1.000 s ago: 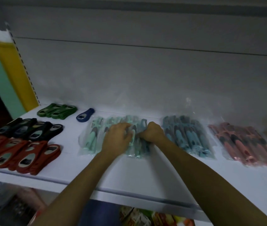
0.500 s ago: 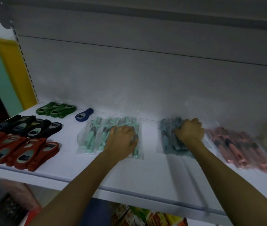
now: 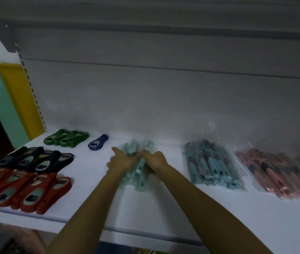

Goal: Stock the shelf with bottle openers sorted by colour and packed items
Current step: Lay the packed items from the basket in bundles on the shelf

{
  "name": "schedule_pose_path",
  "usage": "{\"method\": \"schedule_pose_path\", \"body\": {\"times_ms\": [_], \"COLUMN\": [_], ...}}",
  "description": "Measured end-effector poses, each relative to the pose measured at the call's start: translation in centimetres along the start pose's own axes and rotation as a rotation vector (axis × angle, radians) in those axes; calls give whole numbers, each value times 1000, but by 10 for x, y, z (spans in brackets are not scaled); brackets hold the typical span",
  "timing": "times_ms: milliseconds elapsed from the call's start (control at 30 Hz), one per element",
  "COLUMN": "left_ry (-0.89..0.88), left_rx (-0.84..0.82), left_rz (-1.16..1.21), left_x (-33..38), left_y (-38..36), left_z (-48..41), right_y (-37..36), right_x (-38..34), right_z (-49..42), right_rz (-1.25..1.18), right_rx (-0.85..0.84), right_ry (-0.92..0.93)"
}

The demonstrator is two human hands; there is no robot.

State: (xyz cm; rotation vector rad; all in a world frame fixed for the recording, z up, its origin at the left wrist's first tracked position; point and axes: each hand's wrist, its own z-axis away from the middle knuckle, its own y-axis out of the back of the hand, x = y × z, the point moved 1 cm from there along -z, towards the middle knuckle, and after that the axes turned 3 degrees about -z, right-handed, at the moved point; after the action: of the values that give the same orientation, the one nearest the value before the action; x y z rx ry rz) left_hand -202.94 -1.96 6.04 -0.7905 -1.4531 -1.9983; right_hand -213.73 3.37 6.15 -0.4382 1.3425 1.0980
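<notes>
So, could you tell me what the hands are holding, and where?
The left hand and right hand grip the bundle of mint-green plastic-wrapped packets around its middle.

Red openers (image 3: 26,189); black openers (image 3: 41,160); green openers (image 3: 66,139); mint packs (image 3: 139,180); blue packs (image 3: 213,165); pink packs (image 3: 277,173).

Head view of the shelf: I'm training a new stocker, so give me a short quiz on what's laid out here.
1. True or false: the left hand and the right hand hold nothing.
2. Which colour of loose opener lies alone on the shelf? A red, B blue, C black.
3. Fill in: the packs just right of the ones being held are ____.

Key
1. False: both grip the mint packs.
2. B: the single blue opener lies beside the green openers.
3. Blue: the blue packs.
</notes>
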Motion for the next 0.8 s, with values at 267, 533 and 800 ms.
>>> {"method": "schedule_pose_path", "body": {"times_ms": [267,533,800], "left_ry": [-290,-761,-731], "left_rx": [-165,13,-214], "left_rz": [597,623,506], "left_x": [-17,-25,-40], "left_y": [-16,-5,1], "left_z": [20,35,34], "right_y": [-4,10,22], "right_x": [1,-13,6], "right_z": [15,40,48], "right_rz": [-479,-598,-500], "right_rx": [-251,-299,-341], "right_ry": [86,427,627]}}
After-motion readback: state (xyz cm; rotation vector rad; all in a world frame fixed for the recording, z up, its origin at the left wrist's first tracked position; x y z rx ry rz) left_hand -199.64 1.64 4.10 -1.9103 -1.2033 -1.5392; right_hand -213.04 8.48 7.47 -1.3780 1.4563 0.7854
